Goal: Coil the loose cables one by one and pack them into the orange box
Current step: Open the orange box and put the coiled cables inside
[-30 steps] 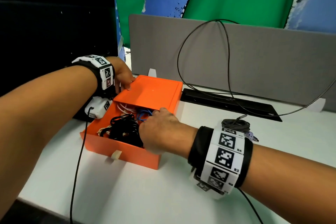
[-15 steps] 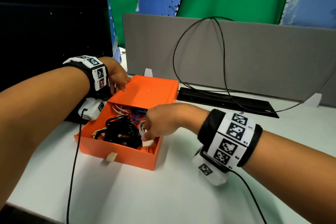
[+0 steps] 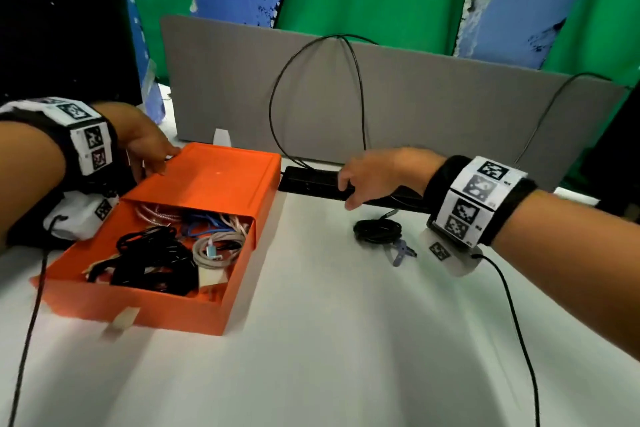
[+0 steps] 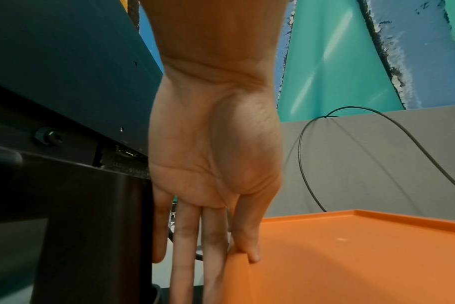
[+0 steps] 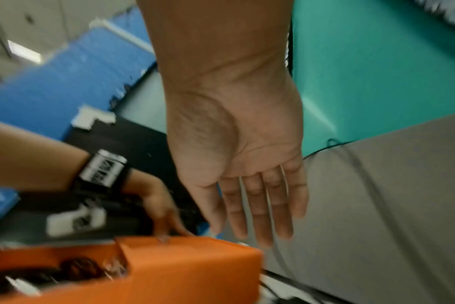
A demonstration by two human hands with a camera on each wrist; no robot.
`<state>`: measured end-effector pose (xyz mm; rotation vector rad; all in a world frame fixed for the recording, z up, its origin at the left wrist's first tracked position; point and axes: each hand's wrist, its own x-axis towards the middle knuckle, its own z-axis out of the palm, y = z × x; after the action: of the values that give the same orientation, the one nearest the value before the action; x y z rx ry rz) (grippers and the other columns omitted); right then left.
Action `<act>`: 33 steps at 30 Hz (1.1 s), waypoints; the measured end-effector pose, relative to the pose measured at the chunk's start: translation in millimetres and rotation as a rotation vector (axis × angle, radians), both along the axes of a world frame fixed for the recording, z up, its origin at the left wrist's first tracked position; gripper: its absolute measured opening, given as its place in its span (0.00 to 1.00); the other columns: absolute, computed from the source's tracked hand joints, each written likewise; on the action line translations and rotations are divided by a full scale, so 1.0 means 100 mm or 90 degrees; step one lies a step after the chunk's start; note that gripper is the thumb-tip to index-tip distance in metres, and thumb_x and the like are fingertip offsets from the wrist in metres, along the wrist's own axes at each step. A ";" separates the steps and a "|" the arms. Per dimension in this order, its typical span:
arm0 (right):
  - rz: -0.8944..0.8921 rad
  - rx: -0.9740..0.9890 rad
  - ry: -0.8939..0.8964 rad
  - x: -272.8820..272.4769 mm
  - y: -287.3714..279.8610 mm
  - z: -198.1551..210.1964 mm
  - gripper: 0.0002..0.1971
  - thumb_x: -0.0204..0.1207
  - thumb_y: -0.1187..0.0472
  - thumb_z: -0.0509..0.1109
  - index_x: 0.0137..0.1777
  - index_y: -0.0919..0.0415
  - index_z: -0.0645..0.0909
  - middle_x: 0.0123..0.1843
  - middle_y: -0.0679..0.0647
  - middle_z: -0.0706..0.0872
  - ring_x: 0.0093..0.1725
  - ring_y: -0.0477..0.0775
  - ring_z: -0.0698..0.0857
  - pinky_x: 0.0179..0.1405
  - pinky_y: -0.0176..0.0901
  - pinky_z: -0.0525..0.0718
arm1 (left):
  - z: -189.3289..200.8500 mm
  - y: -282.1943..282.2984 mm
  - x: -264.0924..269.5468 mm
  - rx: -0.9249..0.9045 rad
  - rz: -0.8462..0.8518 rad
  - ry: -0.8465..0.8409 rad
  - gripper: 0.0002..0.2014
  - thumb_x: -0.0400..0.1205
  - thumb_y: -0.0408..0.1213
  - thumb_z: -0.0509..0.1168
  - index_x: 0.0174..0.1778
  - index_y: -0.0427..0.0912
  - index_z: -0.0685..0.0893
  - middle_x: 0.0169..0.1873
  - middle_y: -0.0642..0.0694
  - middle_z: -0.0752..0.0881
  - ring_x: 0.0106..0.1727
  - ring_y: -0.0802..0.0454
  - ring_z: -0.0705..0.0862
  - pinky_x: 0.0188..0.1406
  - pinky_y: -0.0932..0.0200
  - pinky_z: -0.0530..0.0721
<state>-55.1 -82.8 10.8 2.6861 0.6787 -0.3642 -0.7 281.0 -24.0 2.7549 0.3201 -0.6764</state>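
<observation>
Head view: orange box sits at the left of the white table, its sliding lid pushed back so the near half lies open. Inside I count black coils, a white coiled cable, blue and pinkish ones further under the lid. One small black coil with a purplish plug end lies on the table to the right of the box, apart from it, near my right wrist.

My left hand pinches the lid's far-left corner, thumb on top, fingers straight down the side. My right hand hangs over the black bar at the back, fingers loose, holding nothing.

Judgement: the black coil looks light and floppy, and will spring loose if lifted by one strand. Best taken across the whole bundle, thumb through the middle, with the plug end tucked in. A long thin cable loops up against the grey partition; whether it belongs to the task I cannot tell.
</observation>
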 end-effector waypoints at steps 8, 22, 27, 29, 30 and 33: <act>-0.105 0.026 0.184 0.09 -0.63 -0.60 0.26 0.71 0.42 0.79 0.66 0.45 0.74 0.54 0.42 0.89 0.62 0.53 0.85 0.60 0.47 0.82 | -0.04 0.09 0.08 0.050 0.000 0.023 0.38 0.87 0.26 0.59 0.87 0.47 0.46 0.50 0.36 0.89 0.38 0.42 0.91 0.62 0.40 0.85; -0.109 0.554 0.109 0.03 -0.21 -0.24 0.10 0.85 0.56 0.64 0.51 0.60 0.85 0.40 0.56 0.93 0.31 0.53 0.82 0.37 0.45 0.79 | 0.10 -0.09 -0.15 0.026 0.002 0.027 0.33 0.88 0.24 0.56 0.87 0.41 0.50 0.48 0.38 0.85 0.42 0.42 0.88 0.55 0.47 0.87; -0.116 0.767 0.290 -0.26 0.44 -0.11 0.10 0.86 0.61 0.62 0.62 0.62 0.80 0.48 0.62 0.93 0.45 0.66 0.93 0.44 0.54 0.89 | 0.11 -0.08 -0.16 0.067 0.004 0.046 0.33 0.89 0.28 0.56 0.87 0.45 0.48 0.70 0.30 0.79 0.67 0.31 0.82 0.69 0.38 0.79; -0.092 0.762 0.329 -0.37 0.73 -0.13 0.08 0.85 0.63 0.61 0.59 0.62 0.79 0.45 0.65 0.92 0.38 0.69 0.91 0.32 0.51 0.87 | 0.15 -0.11 -0.18 0.060 -0.007 0.049 0.31 0.89 0.27 0.55 0.87 0.43 0.50 0.71 0.31 0.78 0.64 0.34 0.83 0.63 0.45 0.81; -0.079 0.754 0.331 -0.42 0.88 -0.16 0.07 0.85 0.63 0.61 0.56 0.62 0.79 0.45 0.66 0.92 0.35 0.67 0.90 0.28 0.48 0.86 | 0.16 -0.11 -0.18 0.056 -0.016 0.051 0.31 0.89 0.26 0.54 0.87 0.42 0.51 0.72 0.31 0.78 0.62 0.36 0.83 0.60 0.45 0.81; 0.023 0.692 0.166 -0.50 1.33 -0.28 0.08 0.85 0.58 0.64 0.56 0.63 0.79 0.50 0.65 0.91 0.40 0.62 0.88 0.34 0.48 0.86 | 0.14 -0.08 -0.17 0.073 -0.020 0.063 0.30 0.88 0.27 0.56 0.86 0.42 0.56 0.67 0.33 0.81 0.63 0.34 0.85 0.64 0.40 0.82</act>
<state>-105.4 50.0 -16.7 3.6555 1.2845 -0.4179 -17.3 273.0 -9.9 2.8449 0.3475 -0.8290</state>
